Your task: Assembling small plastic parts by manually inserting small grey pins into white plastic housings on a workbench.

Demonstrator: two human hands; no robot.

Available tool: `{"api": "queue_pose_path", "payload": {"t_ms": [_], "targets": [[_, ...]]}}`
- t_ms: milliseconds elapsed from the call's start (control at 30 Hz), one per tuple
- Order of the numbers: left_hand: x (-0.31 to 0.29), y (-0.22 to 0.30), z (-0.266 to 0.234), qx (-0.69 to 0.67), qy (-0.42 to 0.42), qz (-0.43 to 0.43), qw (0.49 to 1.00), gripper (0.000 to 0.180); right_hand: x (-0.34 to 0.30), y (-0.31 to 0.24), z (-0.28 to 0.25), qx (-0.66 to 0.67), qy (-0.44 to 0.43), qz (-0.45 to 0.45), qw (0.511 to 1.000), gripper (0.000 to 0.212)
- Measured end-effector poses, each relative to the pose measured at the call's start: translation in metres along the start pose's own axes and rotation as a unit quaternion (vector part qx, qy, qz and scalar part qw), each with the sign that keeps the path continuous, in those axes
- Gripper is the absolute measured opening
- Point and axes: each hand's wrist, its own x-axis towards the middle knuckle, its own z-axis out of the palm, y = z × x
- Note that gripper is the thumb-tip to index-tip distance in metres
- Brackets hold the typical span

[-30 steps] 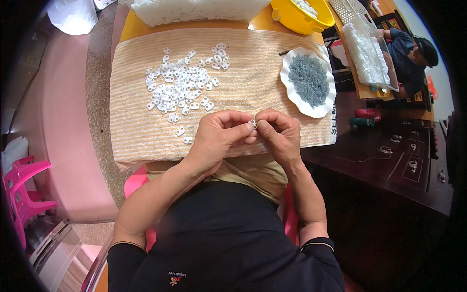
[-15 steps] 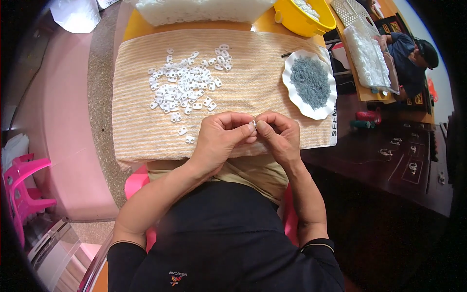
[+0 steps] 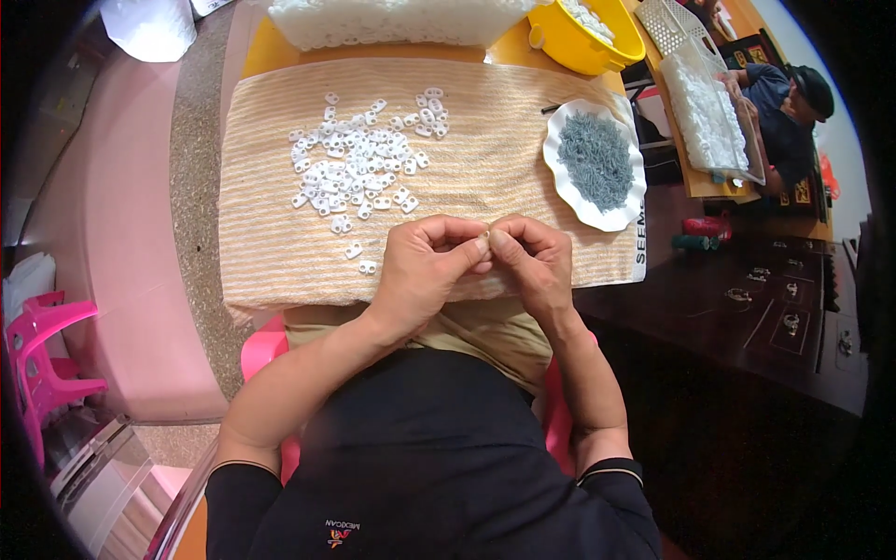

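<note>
Over the near edge of a striped towel [image 3: 504, 121], my left hand [image 3: 425, 266] and my right hand [image 3: 537, 266] meet fingertip to fingertip. Both are closed in a pinch. A small white plastic piece sits between the left thumb and forefinger, almost wholly covered by the fingers. Whatever the right fingertips grip is hidden. Left of centre on the towel lies a loose pile of white two-holed plastic pieces [image 3: 350, 168], with a few strays close to my left hand. Small grey pieces [image 3: 595, 159] fill a scalloped white plate [image 3: 616, 219] to the right.
A clear bin of white parts [image 3: 392, 23] stands at the table's far edge, beside a yellow basin [image 3: 583, 51]. At the right, a person [image 3: 789, 112] sits by another bin of white parts [image 3: 705, 117]. A pink stool [image 3: 51, 359] stands at the left.
My hands stay pinched together in nearly the same place. The white piece between the fingertips shows less than before. The view has shifted slightly.
</note>
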Motion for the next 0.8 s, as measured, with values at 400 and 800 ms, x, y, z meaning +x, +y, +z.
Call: {"api": "queue_pose_path", "payload": {"t_ms": [400, 800], "targets": [[0.004, 0.004, -0.004, -0.028, -0.013, -0.010, 0.999, 0.017, 0.002, 0.005, -0.005, 0.077, -0.007, 0.034, 0.996, 0.015], [0.005, 0.002, -0.005, -0.038, -0.030, -0.022, 0.999, 0.016, 0.001, 0.008, -0.009, 0.007, -0.019, 0.005, 1.000, 0.016]]}}
